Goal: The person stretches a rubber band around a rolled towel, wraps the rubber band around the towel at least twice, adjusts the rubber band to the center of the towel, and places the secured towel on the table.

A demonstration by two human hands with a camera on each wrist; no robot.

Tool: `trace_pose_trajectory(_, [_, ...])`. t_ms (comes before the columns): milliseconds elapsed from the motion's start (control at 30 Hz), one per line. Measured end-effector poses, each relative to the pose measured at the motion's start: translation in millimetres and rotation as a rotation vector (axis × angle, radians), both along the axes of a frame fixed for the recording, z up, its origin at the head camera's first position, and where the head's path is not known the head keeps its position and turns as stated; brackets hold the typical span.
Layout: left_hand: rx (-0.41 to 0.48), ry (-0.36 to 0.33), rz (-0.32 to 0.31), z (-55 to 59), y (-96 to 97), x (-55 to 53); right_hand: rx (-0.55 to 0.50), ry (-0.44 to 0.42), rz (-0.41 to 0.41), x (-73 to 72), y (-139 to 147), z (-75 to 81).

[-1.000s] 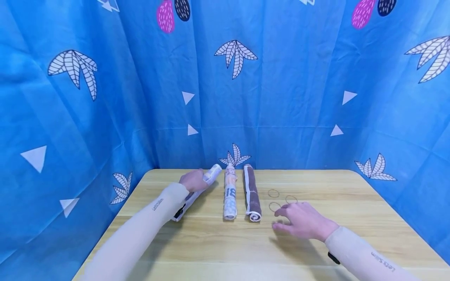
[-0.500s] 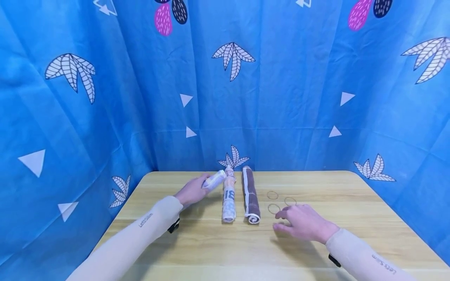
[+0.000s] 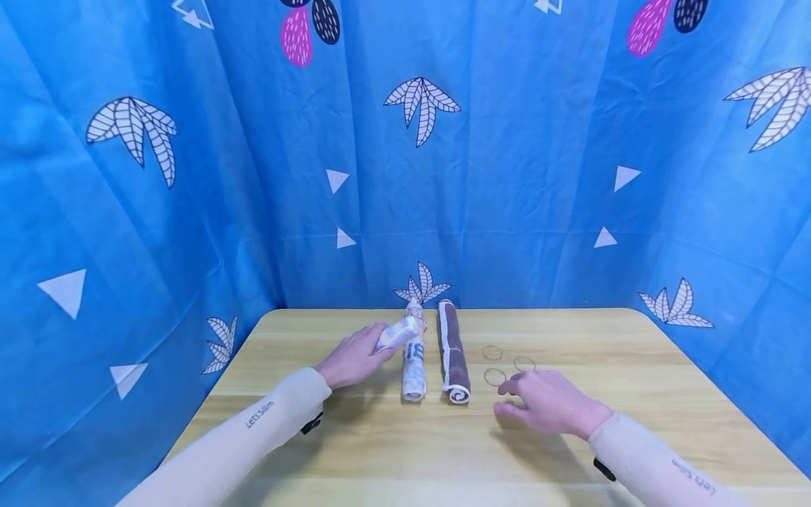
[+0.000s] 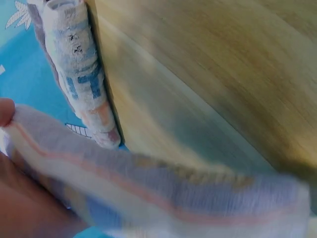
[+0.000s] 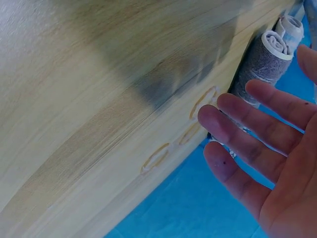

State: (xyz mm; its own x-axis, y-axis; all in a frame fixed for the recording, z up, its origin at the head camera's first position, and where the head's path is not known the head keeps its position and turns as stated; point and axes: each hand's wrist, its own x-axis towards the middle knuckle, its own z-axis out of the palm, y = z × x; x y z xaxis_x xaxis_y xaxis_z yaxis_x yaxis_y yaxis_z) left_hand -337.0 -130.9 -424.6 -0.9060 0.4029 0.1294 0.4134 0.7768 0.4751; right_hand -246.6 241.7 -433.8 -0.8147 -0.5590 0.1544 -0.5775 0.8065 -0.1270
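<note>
My left hand grips a rolled towel above the table's left part, its far end overlapping the printed roll in the head view. That towel crosses the lower left wrist view, lavender and white with a pink stripe. A white rolled towel with blue and orange print lies lengthwise mid-table. Beside it, on the right, is a brown rolled towel with white edging. Fingers spread and relaxed, my right hand hovers near several thin rubber bands and holds nothing.
The wooden table has rounded far corners. A blue patterned curtain hangs behind it and along both sides. Both rolls lie near the table's far edge.
My left hand has lifted the rolled towel and carried it rightward, toward the printed roll. The right hand stays nearly in place. The rolls and bands on the table have not moved.
</note>
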Motion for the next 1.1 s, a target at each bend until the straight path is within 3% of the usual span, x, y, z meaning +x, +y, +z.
trace_pose_trajectory(200, [-0.061, 0.062, -0.027, 3.7, 3.2, 7.0, 0.014, 0.02, 0.0, -1.9, 1.2, -0.6])
trace_pose_trajectory(567, [-0.086, 0.166, -0.083, 8.2, 5.7, 19.4, 0.027, 0.053, 0.0, -8.7, 3.5, -1.0])
trace_pose_trajectory(1100, [-0.08, 0.136, -0.193, 9.4, 8.5, 38.9, 0.034, 0.043, 0.001, -37.4, 2.1, -14.6])
